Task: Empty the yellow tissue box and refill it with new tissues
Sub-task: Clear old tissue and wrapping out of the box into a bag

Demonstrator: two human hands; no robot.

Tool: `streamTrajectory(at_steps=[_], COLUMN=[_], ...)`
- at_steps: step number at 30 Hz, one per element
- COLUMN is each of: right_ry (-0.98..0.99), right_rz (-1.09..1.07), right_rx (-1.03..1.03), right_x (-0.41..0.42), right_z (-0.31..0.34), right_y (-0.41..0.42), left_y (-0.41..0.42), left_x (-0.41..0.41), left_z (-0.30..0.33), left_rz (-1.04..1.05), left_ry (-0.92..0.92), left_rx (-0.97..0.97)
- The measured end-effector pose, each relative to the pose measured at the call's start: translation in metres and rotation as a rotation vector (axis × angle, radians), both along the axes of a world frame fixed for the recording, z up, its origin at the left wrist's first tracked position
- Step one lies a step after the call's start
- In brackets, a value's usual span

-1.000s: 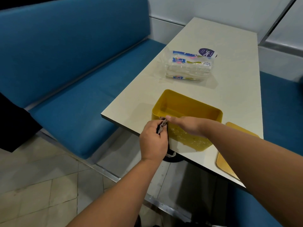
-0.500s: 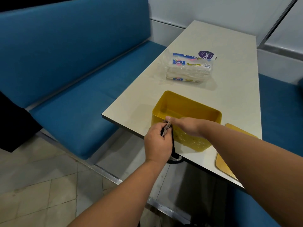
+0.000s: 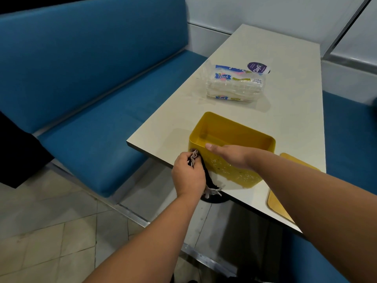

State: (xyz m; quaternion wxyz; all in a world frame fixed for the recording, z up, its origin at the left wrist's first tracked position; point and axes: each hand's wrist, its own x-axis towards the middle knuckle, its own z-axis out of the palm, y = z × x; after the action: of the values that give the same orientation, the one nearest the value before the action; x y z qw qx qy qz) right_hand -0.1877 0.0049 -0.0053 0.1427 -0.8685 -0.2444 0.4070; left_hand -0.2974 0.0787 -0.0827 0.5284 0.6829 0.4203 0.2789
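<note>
Yellow tissue box [image 3: 240, 139] at the table's [image 3: 285, 111] near edge, lidless and seemingly empty, long axis from 10 to 4 o'clock. Right hand [image 3: 230, 156] draped over near rim. Left hand [image 3: 188, 176] clenched on dark rag [image 3: 208, 176] against the box's left corner. Sealed tissue pack [image 3: 236, 84] at 12 o'clock, beyond box; right hand likely nearer.

The open yellow tissue box [image 3: 232, 139] stands at the near edge of the worktop [image 3: 285, 82]. The right hand [image 3: 230, 156] lies over its near rim. The left hand [image 3: 188, 175], beside the box's left corner, pinches a dark cloth [image 3: 206, 172]. Beyond the box lies a wrapped tissue pack [image 3: 236, 84]; right of it, a yellow lid [image 3: 285, 193].
</note>
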Motion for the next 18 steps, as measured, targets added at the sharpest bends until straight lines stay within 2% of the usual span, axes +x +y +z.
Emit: streamTrajectory(at_steps=[6, 10, 15, 18], right_ry=[0.009, 0.019, 0.018, 0.019], right_rz=[-0.013, -0.02, -0.019, -0.018], right_rx=[0.011, 0.005, 0.008, 0.002], right_x=[-0.0004, -0.0015, -0.0008, -0.0009], right_z=[0.0014, 0.0014, 0.0009, 0.0005], right_y=[-0.0003, -0.0002, 0.0004, 0.0], left_y=[-0.0045, 0.0009, -0.0036, 0.0006], left_x=[-0.0026, -0.0034, -0.005, -0.0042], left_z=[0.0073, 0.0036, 0.0074, -0.0008], left_rz=[-0.068, -0.045, -0.125, -0.102], left_ry=[-0.047, 0.031, -0.074, 0.004], left_rx=[-0.008, -0.1, -0.057, -0.09])
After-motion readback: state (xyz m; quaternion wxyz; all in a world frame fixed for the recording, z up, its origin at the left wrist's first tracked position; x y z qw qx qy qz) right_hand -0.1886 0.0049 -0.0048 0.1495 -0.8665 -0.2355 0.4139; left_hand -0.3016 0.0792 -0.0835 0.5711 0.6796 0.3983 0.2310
